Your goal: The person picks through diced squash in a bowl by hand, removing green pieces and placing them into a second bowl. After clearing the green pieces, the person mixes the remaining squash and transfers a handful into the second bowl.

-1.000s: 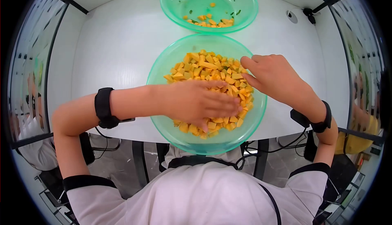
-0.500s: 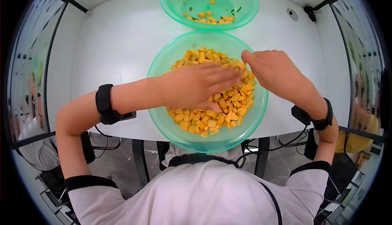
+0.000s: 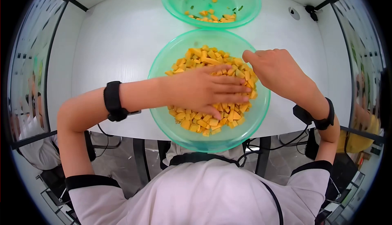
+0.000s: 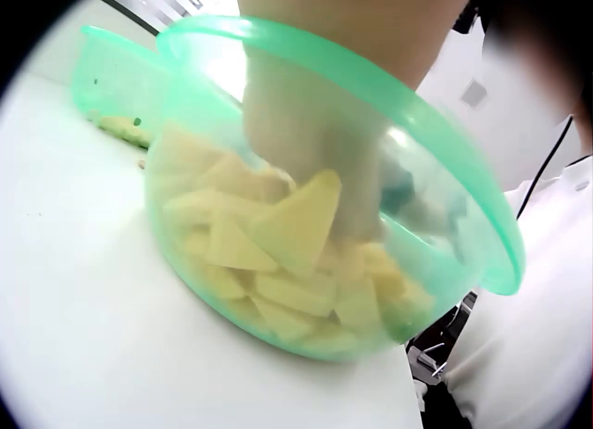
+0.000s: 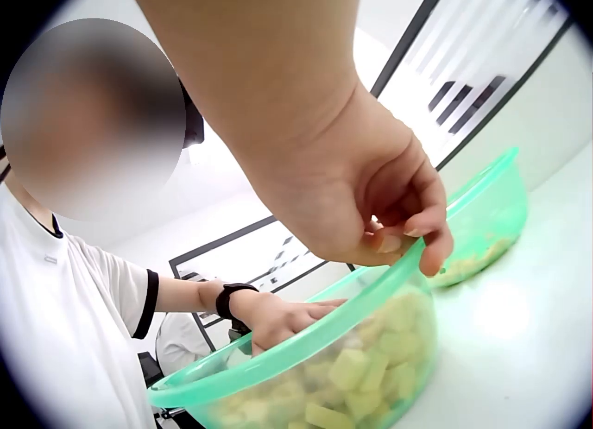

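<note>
A translucent green bowl (image 3: 163, 123) holds a heap of yellow-orange cut pieces (image 3: 204, 125). Across the heap lies the left hand (image 3: 204, 88), palm down with fingers extended and spread, touching the pieces. The right hand (image 3: 275, 69) is at the bowl's right rim; in the right wrist view its curled fingers and thumb (image 5: 403, 234) pinch the rim (image 5: 306, 341). Through the bowl wall, the left wrist view shows larger-looking pieces (image 4: 296, 225) and the blurred left hand (image 4: 315, 142).
A second green bowl (image 3: 253, 10) stands behind, against the first, with a few orange pieces and green bits. White table (image 3: 110, 53) lies under both. A cable hole (image 3: 294, 13) is at the back right, and low walls enclose the sides. Black cables hang below the front edge.
The left hand has swept over the heap, first away from the body, then slightly back and rightward, shifting pieces. The right hand has stayed at the rim while the bowl moved slightly.
</note>
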A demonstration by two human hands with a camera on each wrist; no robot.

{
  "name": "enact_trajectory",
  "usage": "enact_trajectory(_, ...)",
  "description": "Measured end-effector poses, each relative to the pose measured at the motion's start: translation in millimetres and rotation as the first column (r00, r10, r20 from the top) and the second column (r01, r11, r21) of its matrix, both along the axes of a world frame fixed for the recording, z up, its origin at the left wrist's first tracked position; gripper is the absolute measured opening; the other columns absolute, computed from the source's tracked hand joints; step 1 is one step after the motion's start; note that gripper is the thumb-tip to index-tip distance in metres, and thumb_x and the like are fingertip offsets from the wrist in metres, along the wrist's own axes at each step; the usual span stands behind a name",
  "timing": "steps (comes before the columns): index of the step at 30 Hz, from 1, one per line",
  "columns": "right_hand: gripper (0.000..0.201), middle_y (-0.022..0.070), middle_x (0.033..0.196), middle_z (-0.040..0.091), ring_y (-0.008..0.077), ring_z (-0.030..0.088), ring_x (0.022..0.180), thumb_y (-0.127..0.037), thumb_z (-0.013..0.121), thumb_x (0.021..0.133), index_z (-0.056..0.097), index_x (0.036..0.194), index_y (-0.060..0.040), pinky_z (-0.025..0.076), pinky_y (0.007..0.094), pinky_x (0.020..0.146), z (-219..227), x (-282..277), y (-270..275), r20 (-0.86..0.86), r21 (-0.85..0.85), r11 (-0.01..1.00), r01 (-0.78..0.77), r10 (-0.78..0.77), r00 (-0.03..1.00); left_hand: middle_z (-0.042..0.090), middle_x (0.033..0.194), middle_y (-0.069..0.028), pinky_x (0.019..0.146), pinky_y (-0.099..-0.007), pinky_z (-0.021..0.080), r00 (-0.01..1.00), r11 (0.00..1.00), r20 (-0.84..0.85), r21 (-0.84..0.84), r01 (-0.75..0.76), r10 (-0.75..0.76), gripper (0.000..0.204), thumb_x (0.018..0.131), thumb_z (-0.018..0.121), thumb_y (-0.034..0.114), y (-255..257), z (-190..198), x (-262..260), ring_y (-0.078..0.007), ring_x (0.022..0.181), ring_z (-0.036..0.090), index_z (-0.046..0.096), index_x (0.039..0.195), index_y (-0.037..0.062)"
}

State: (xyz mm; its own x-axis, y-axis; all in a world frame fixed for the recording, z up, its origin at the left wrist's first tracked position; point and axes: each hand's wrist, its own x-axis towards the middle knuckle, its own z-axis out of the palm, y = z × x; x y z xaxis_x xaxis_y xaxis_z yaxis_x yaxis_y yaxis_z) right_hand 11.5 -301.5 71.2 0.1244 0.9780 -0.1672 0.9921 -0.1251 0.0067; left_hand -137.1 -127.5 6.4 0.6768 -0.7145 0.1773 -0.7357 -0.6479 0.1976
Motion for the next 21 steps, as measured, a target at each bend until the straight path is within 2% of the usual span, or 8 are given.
enact_trajectory(3, 0.021, 0.0094, 0.067, 0.059, 0.0293, 0.063, 0.066, -0.007, 0.059, 0.077, 0.052, 0.097, -0.0044, 0.049, 0.0380, 0.055, -1, 0, -3, -0.017, 0.037, 0.999, -0.015, 0.015, 1.000, 0.031, 0.152, 0.0012, 0.116, -0.0443, 0.021, 0.990, 0.985, -0.002, 0.098, -0.143, 0.144, 0.073, 0.090, 0.034, 0.062, 13, 5, -4, -0.0161, 0.140, 0.028, 0.032, 0.147, 0.0165)
enact_trajectory(6, 0.021, 0.0091, 0.067, 0.059, 0.0292, 0.063, 0.065, -0.007, 0.060, 0.077, 0.053, 0.096, -0.0047, 0.049, 0.0380, 0.055, -2, 0, -1, 0.010, 0.041, 0.999, -0.021, 0.020, 1.000, 0.032, 0.152, 0.0006, 0.115, -0.0456, 0.023, 0.964, 0.940, 0.086, 0.215, -0.263, 0.250, 0.074, 0.089, 0.032, 0.063, 33, 9, -8, -0.0164, 0.139, 0.030, 0.035, 0.146, 0.0159)
enact_trajectory(11, 0.015, 0.0095, 0.068, 0.056, 0.0302, 0.060, 0.064, -0.003, 0.054, 0.080, 0.050, 0.095, -0.0038, 0.046, 0.0395, 0.054, 2, -2, 1, -0.001, -0.007, 1.000, 0.003, -0.003, 1.000, 0.033, 0.151, -0.0018, 0.114, -0.0391, 0.028, 0.963, 0.919, 0.055, 0.290, -0.267, 0.262, 0.079, 0.084, 0.039, 0.063, 47, 23, -15, -0.0180, 0.138, 0.031, 0.040, 0.141, 0.0080)
enact_trajectory(14, 0.015, 0.0095, 0.068, 0.056, 0.0301, 0.059, 0.064, -0.003, 0.054, 0.080, 0.050, 0.094, -0.0038, 0.046, 0.0393, 0.054, 3, -2, 1, 0.000, -0.012, 1.000, 0.000, 0.000, 1.000, 0.032, 0.151, -0.0031, 0.113, -0.0398, 0.029, 0.973, 0.951, 0.055, 0.206, -0.230, 0.224, 0.080, 0.083, 0.041, 0.061, 29, 22, -15, -0.0179, 0.138, 0.032, 0.038, 0.142, 0.0071)
enact_trajectory(15, 0.015, 0.0095, 0.068, 0.056, 0.0302, 0.059, 0.064, -0.003, 0.054, 0.080, 0.050, 0.094, -0.0038, 0.046, 0.0393, 0.054, 2, -2, 0, -0.002, -0.013, 1.000, 0.000, 0.000, 1.000, 0.030, 0.152, -0.0071, 0.113, -0.0404, 0.029, 0.979, 0.965, 0.021, 0.165, -0.202, 0.201, 0.081, 0.084, 0.043, 0.059, 22, 22, -15, -0.0222, 0.139, 0.032, 0.035, 0.143, 0.0040)
enact_trajectory(18, 0.018, 0.0086, 0.067, 0.059, 0.0284, 0.062, 0.062, -0.007, 0.058, 0.078, 0.053, 0.095, -0.0055, 0.048, 0.0378, 0.055, 0, -1, -1, 0.022, 0.018, 1.000, -0.020, 0.020, 1.000, 0.027, 0.153, -0.0114, 0.114, -0.0417, 0.027, 0.970, 0.981, -0.154, -0.024, -0.191, 0.186, 0.084, 0.084, 0.044, 0.059, 0, 3, -19, -0.0279, 0.139, 0.029, 0.031, 0.144, 0.0010)
enact_trajectory(19, 0.018, 0.0086, 0.067, 0.059, 0.0284, 0.062, 0.062, -0.007, 0.058, 0.078, 0.053, 0.095, -0.0055, 0.048, 0.0379, 0.055, 0, -2, -1, 0.019, 0.022, 1.000, -0.021, 0.021, 1.000, 0.024, 0.153, -0.0147, 0.115, -0.0441, 0.024, 0.976, 0.987, -0.147, -0.015, -0.162, 0.158, 0.085, 0.086, 0.044, 0.059, -5, 1, -22, -0.0312, 0.141, 0.024, 0.029, 0.144, -0.0011)
enact_trajectory(21, 0.017, 0.0086, 0.067, 0.059, 0.0284, 0.062, 0.062, -0.007, 0.057, 0.078, 0.053, 0.095, -0.0056, 0.048, 0.0382, 0.055, 0, -2, 0, 0.014, 0.029, 0.999, -0.019, 0.019, 1.000, 0.023, 0.154, -0.0140, 0.115, -0.0453, 0.022, 0.988, 0.997, -0.136, -0.027, -0.078, 0.074, 0.084, 0.087, 0.045, 0.058, -9, 2, -24, -0.0304, 0.142, 0.022, 0.027, 0.145, -0.0005)
